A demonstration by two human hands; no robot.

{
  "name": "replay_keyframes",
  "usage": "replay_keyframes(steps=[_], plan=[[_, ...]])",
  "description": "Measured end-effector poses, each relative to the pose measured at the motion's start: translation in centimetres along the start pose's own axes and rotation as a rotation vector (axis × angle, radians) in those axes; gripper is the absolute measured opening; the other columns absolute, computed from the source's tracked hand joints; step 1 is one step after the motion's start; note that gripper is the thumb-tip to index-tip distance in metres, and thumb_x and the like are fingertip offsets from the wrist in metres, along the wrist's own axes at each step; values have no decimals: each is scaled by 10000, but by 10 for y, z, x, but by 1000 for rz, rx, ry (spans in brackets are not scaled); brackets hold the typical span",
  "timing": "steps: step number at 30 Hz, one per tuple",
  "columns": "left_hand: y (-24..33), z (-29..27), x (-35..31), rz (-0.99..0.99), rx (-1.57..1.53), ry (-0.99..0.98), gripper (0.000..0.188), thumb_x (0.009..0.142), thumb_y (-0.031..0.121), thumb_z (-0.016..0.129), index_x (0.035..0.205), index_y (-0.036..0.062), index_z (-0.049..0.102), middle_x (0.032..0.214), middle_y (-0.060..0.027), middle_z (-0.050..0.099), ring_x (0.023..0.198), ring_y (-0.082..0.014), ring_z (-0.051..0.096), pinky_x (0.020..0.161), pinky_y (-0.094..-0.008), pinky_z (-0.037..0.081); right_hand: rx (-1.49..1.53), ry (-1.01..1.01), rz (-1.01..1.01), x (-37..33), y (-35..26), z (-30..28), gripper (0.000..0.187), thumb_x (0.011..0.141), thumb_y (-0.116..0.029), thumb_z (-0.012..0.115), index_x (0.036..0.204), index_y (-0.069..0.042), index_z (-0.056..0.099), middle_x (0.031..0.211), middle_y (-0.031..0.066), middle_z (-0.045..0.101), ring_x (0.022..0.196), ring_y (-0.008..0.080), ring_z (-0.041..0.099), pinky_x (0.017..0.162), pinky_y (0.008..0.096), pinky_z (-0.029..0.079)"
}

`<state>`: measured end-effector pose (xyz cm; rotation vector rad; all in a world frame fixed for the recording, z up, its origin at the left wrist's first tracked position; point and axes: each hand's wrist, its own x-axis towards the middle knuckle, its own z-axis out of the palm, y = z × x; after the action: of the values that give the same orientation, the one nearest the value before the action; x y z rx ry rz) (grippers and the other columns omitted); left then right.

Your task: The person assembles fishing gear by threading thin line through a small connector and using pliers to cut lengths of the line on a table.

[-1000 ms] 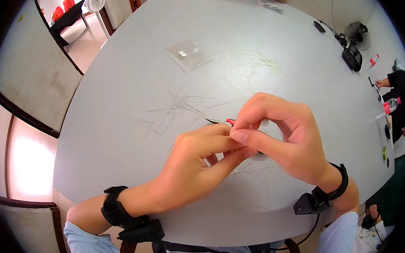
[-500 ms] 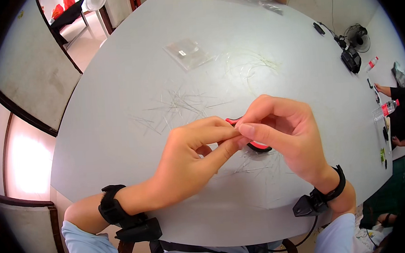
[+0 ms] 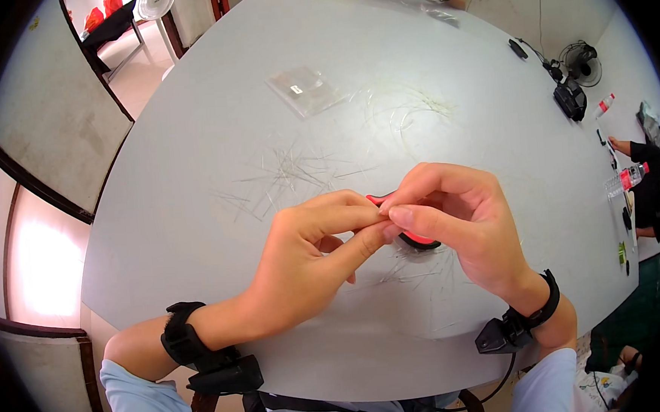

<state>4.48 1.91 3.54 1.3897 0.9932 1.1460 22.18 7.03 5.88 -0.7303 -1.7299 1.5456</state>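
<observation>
Left hand (image 3: 295, 261) pinched narrow, thin strands (image 3: 290, 171) beyond it; clear packet (image 3: 310, 98) with small white label; red-black tool (image 3: 421, 240) beneath both hands; right hand (image 3: 470, 216) pinched too, anything held unclear; bottle (image 3: 630, 177) with red label, lettering illegible

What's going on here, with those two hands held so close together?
Someone is at a pale table, left hand and right hand brought together above it, fingers pinched and meeting. Whatever they might hold is too small to make out. A red-and-black tool lies partly hidden behind the hands. Thin strands are scattered beyond the left hand, with a clear plastic bag farther away.
</observation>
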Motion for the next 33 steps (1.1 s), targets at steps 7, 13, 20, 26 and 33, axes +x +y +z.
replay_keyframes(steps=[7, 13, 20, 26, 33], plan=[[7, 1, 1, -5, 0, 70, 173, 886, 122, 558, 957, 16, 675, 882, -72, 602, 702, -87, 531, 479, -202, 462, -34, 93, 42, -4, 0, -5, 123, 830, -57, 568, 912, 9, 632, 798, 41, 633, 757, 91, 579, 683, 215, 437], [3, -1, 3, 32, -21, 104, 215, 908, 142, 521, 964, -4, 669, 871, -75, 604, 680, -87, 516, 469, -198, 456, -235, -8, -3, -9, 3, -10, 130, 815, -80, 594, 911, -12, 650, 811, 17, 635, 740, 91, 558, 640, 222, 408], [5, 1, 3, 36, -60, 143, 261, 919, 179, 511, 969, -28, 662, 792, -53, 561, 625, -83, 496, 444, -194, 431, -296, 182, -93, -11, 6, -3, 89, 770, -91, 663, 841, -39, 668, 792, 16, 634, 657, 80, 491, 577, 220, 370], [5, 0, 3, 46, -45, 147, 252, 913, 168, 520, 968, -36, 659, 785, -52, 549, 628, -81, 503, 440, -192, 426, -490, 79, 2, -23, -6, 7, 80, 759, -100, 670, 817, -45, 671, 655, -12, 589, 552, 50, 407, 484, 216, 297], [6, 1, 3, 65, -37, 143, 234, 911, 146, 519, 966, -34, 660, 827, -72, 574, 649, -81, 511, 446, -191, 440, -230, 17, 190, -20, 3, 5, 81, 772, -77, 627, 821, -29, 670, 631, -31, 576, 541, 21, 389, 477, 193, 282]])
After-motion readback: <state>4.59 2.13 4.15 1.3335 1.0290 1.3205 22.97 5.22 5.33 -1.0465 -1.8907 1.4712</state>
